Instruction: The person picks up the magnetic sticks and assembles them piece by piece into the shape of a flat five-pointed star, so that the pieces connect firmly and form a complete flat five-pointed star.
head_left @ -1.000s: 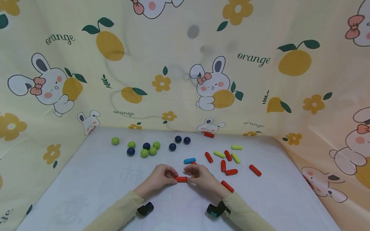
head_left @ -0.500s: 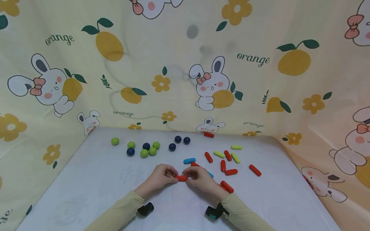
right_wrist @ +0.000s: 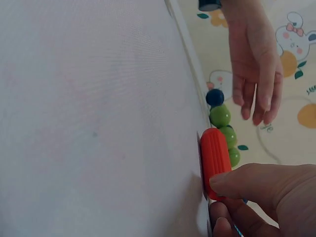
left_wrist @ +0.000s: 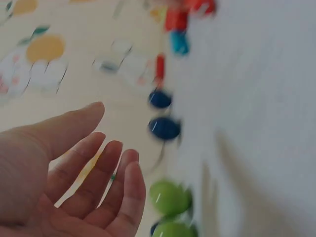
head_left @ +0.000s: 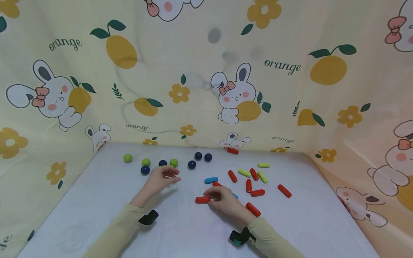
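My right hand (head_left: 224,201) pinches the right end of a red ribbed capsule-shaped piece (head_left: 202,200) that lies level, close over the white table. In the right wrist view the thumb presses on one end of this red ribbed capsule-shaped piece (right_wrist: 214,155), fingers tucked behind. My left hand (head_left: 158,181) is off to the left, holding nothing, its fingers loosely bent. It overlaps some of the green balls (head_left: 174,162) in the head view. The left wrist view shows that left hand (left_wrist: 84,182) with spread thumb and fingers beside a green ball (left_wrist: 169,196).
Dark blue balls (head_left: 191,165) stand among and right of the green ones. Several more red pieces (head_left: 248,185), yellow-green pieces (head_left: 244,173) and a blue piece (head_left: 211,180) lie scattered on the right half of the table (head_left: 309,218). A patterned curtain (head_left: 193,71) encloses the back and sides.
My left hand has let go of the red capsule-shaped piece and moved left and away from me, toward the green balls. The right hand stays in place with its pinch on the piece.
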A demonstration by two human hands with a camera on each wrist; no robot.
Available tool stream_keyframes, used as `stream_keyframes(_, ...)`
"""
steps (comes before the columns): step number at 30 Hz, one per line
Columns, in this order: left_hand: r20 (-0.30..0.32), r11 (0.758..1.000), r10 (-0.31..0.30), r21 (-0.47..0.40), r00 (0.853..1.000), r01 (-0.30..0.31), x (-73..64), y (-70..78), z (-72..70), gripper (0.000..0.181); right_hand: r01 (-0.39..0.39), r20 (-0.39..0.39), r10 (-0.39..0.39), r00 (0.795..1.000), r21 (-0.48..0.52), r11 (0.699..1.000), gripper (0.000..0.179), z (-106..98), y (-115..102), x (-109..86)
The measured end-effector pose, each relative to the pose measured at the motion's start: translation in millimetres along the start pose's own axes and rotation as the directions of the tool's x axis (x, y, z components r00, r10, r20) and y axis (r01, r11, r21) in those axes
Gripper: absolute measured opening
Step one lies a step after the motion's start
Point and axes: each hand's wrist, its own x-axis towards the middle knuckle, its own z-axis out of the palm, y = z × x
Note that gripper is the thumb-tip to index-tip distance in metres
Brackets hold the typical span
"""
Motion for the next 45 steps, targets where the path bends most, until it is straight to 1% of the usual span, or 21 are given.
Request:
stream_keyframes(3, -0.075, 1.000, 0.029, 0.014, 0.997, -0.028, 3.8, -3.5, -19.9, 0.031, 0.019, -0.009, -0.019, 1.000, -0.003, 1.000, 0.028, 0, 1, 0.0)
stream_keyframes(6, -0.113, 0.999, 0.047, 0.009, 0.992, -0.046, 6.2, -10.0, -35.7, 0.035, 0.024, -0.017, -0.024, 1.000, -0.010, 1.000, 0.028, 0, 1, -0.2)
stream_keyframes(10, -0.117, 0.999, 0.040, -0.004, 0.992, -0.041, 7.5, -19.8, -50.1, 0.041, 0.022, -0.022, -0.022, 1.000, -0.015, 1.000, 0.028, 0, 1, -1.0)
stream_keyframes(14, -0.119, 1.000, 0.030, 0.000, 0.992, -0.031, 9.4, -29.2, -56.8, 0.042, 0.023, -0.025, -0.023, 0.999, -0.007, 1.000, 0.028, 0, 0, -1.2)
stream_keyframes(19, -0.114, 1.000, 0.027, 0.006, 0.993, -0.026, 10.8, -38.9, -56.8, 0.039, 0.007, -0.028, -0.007, 1.000, -0.006, 1.000, 0.028, 0, -1, -1.5)
stream_keyframes(24, -0.101, 0.997, 0.070, 0.031, 0.992, -0.067, 13.3, -43.8, -51.1, 0.037, 0.000, -0.028, 0.000, 1.000, -0.003, 1.000, 0.027, 0, -2, -1.8)
stream_keyframes(26, -0.098, 0.996, 0.078, 0.041, 0.992, -0.074, 14.8, -44.6, -48.0, 0.036, 0.001, -0.027, -0.001, 1.000, -0.001, 1.000, 0.027, 0, -2, -2.1)
stream_keyframes(30, -0.096, 0.995, 0.080, 0.067, 0.992, -0.073, 17.6, -46.4, -42.3, 0.035, 0.005, -0.025, -0.005, 1.000, -0.001, 1.000, 0.027, 0, -3, -2.4)
stream_keyframes(32, -0.096, 0.995, 0.066, 0.083, 0.993, -0.059, 18.1, -47.0, -39.7, 0.035, 0.005, -0.022, -0.005, 1.000, 0.004, 1.000, 0.027, 0, -3, -2.3)
stream_keyframes(38, -0.092, 0.989, 0.032, 0.145, 0.995, -0.019, 13.6, -45.3, -34.5, 0.033, -0.006, -0.015, 0.006, 1.000, 0.011, 1.000, 0.028, 0, -3, -2.4)
stream_keyframes(45, -0.101, 0.983, 0.054, 0.179, 0.993, -0.035, 6.6, -44.5, -33.7, 0.032, -0.009, -0.021, 0.009, 1.000, -0.004, 1.000, 0.027, -1, -2, -1.4)
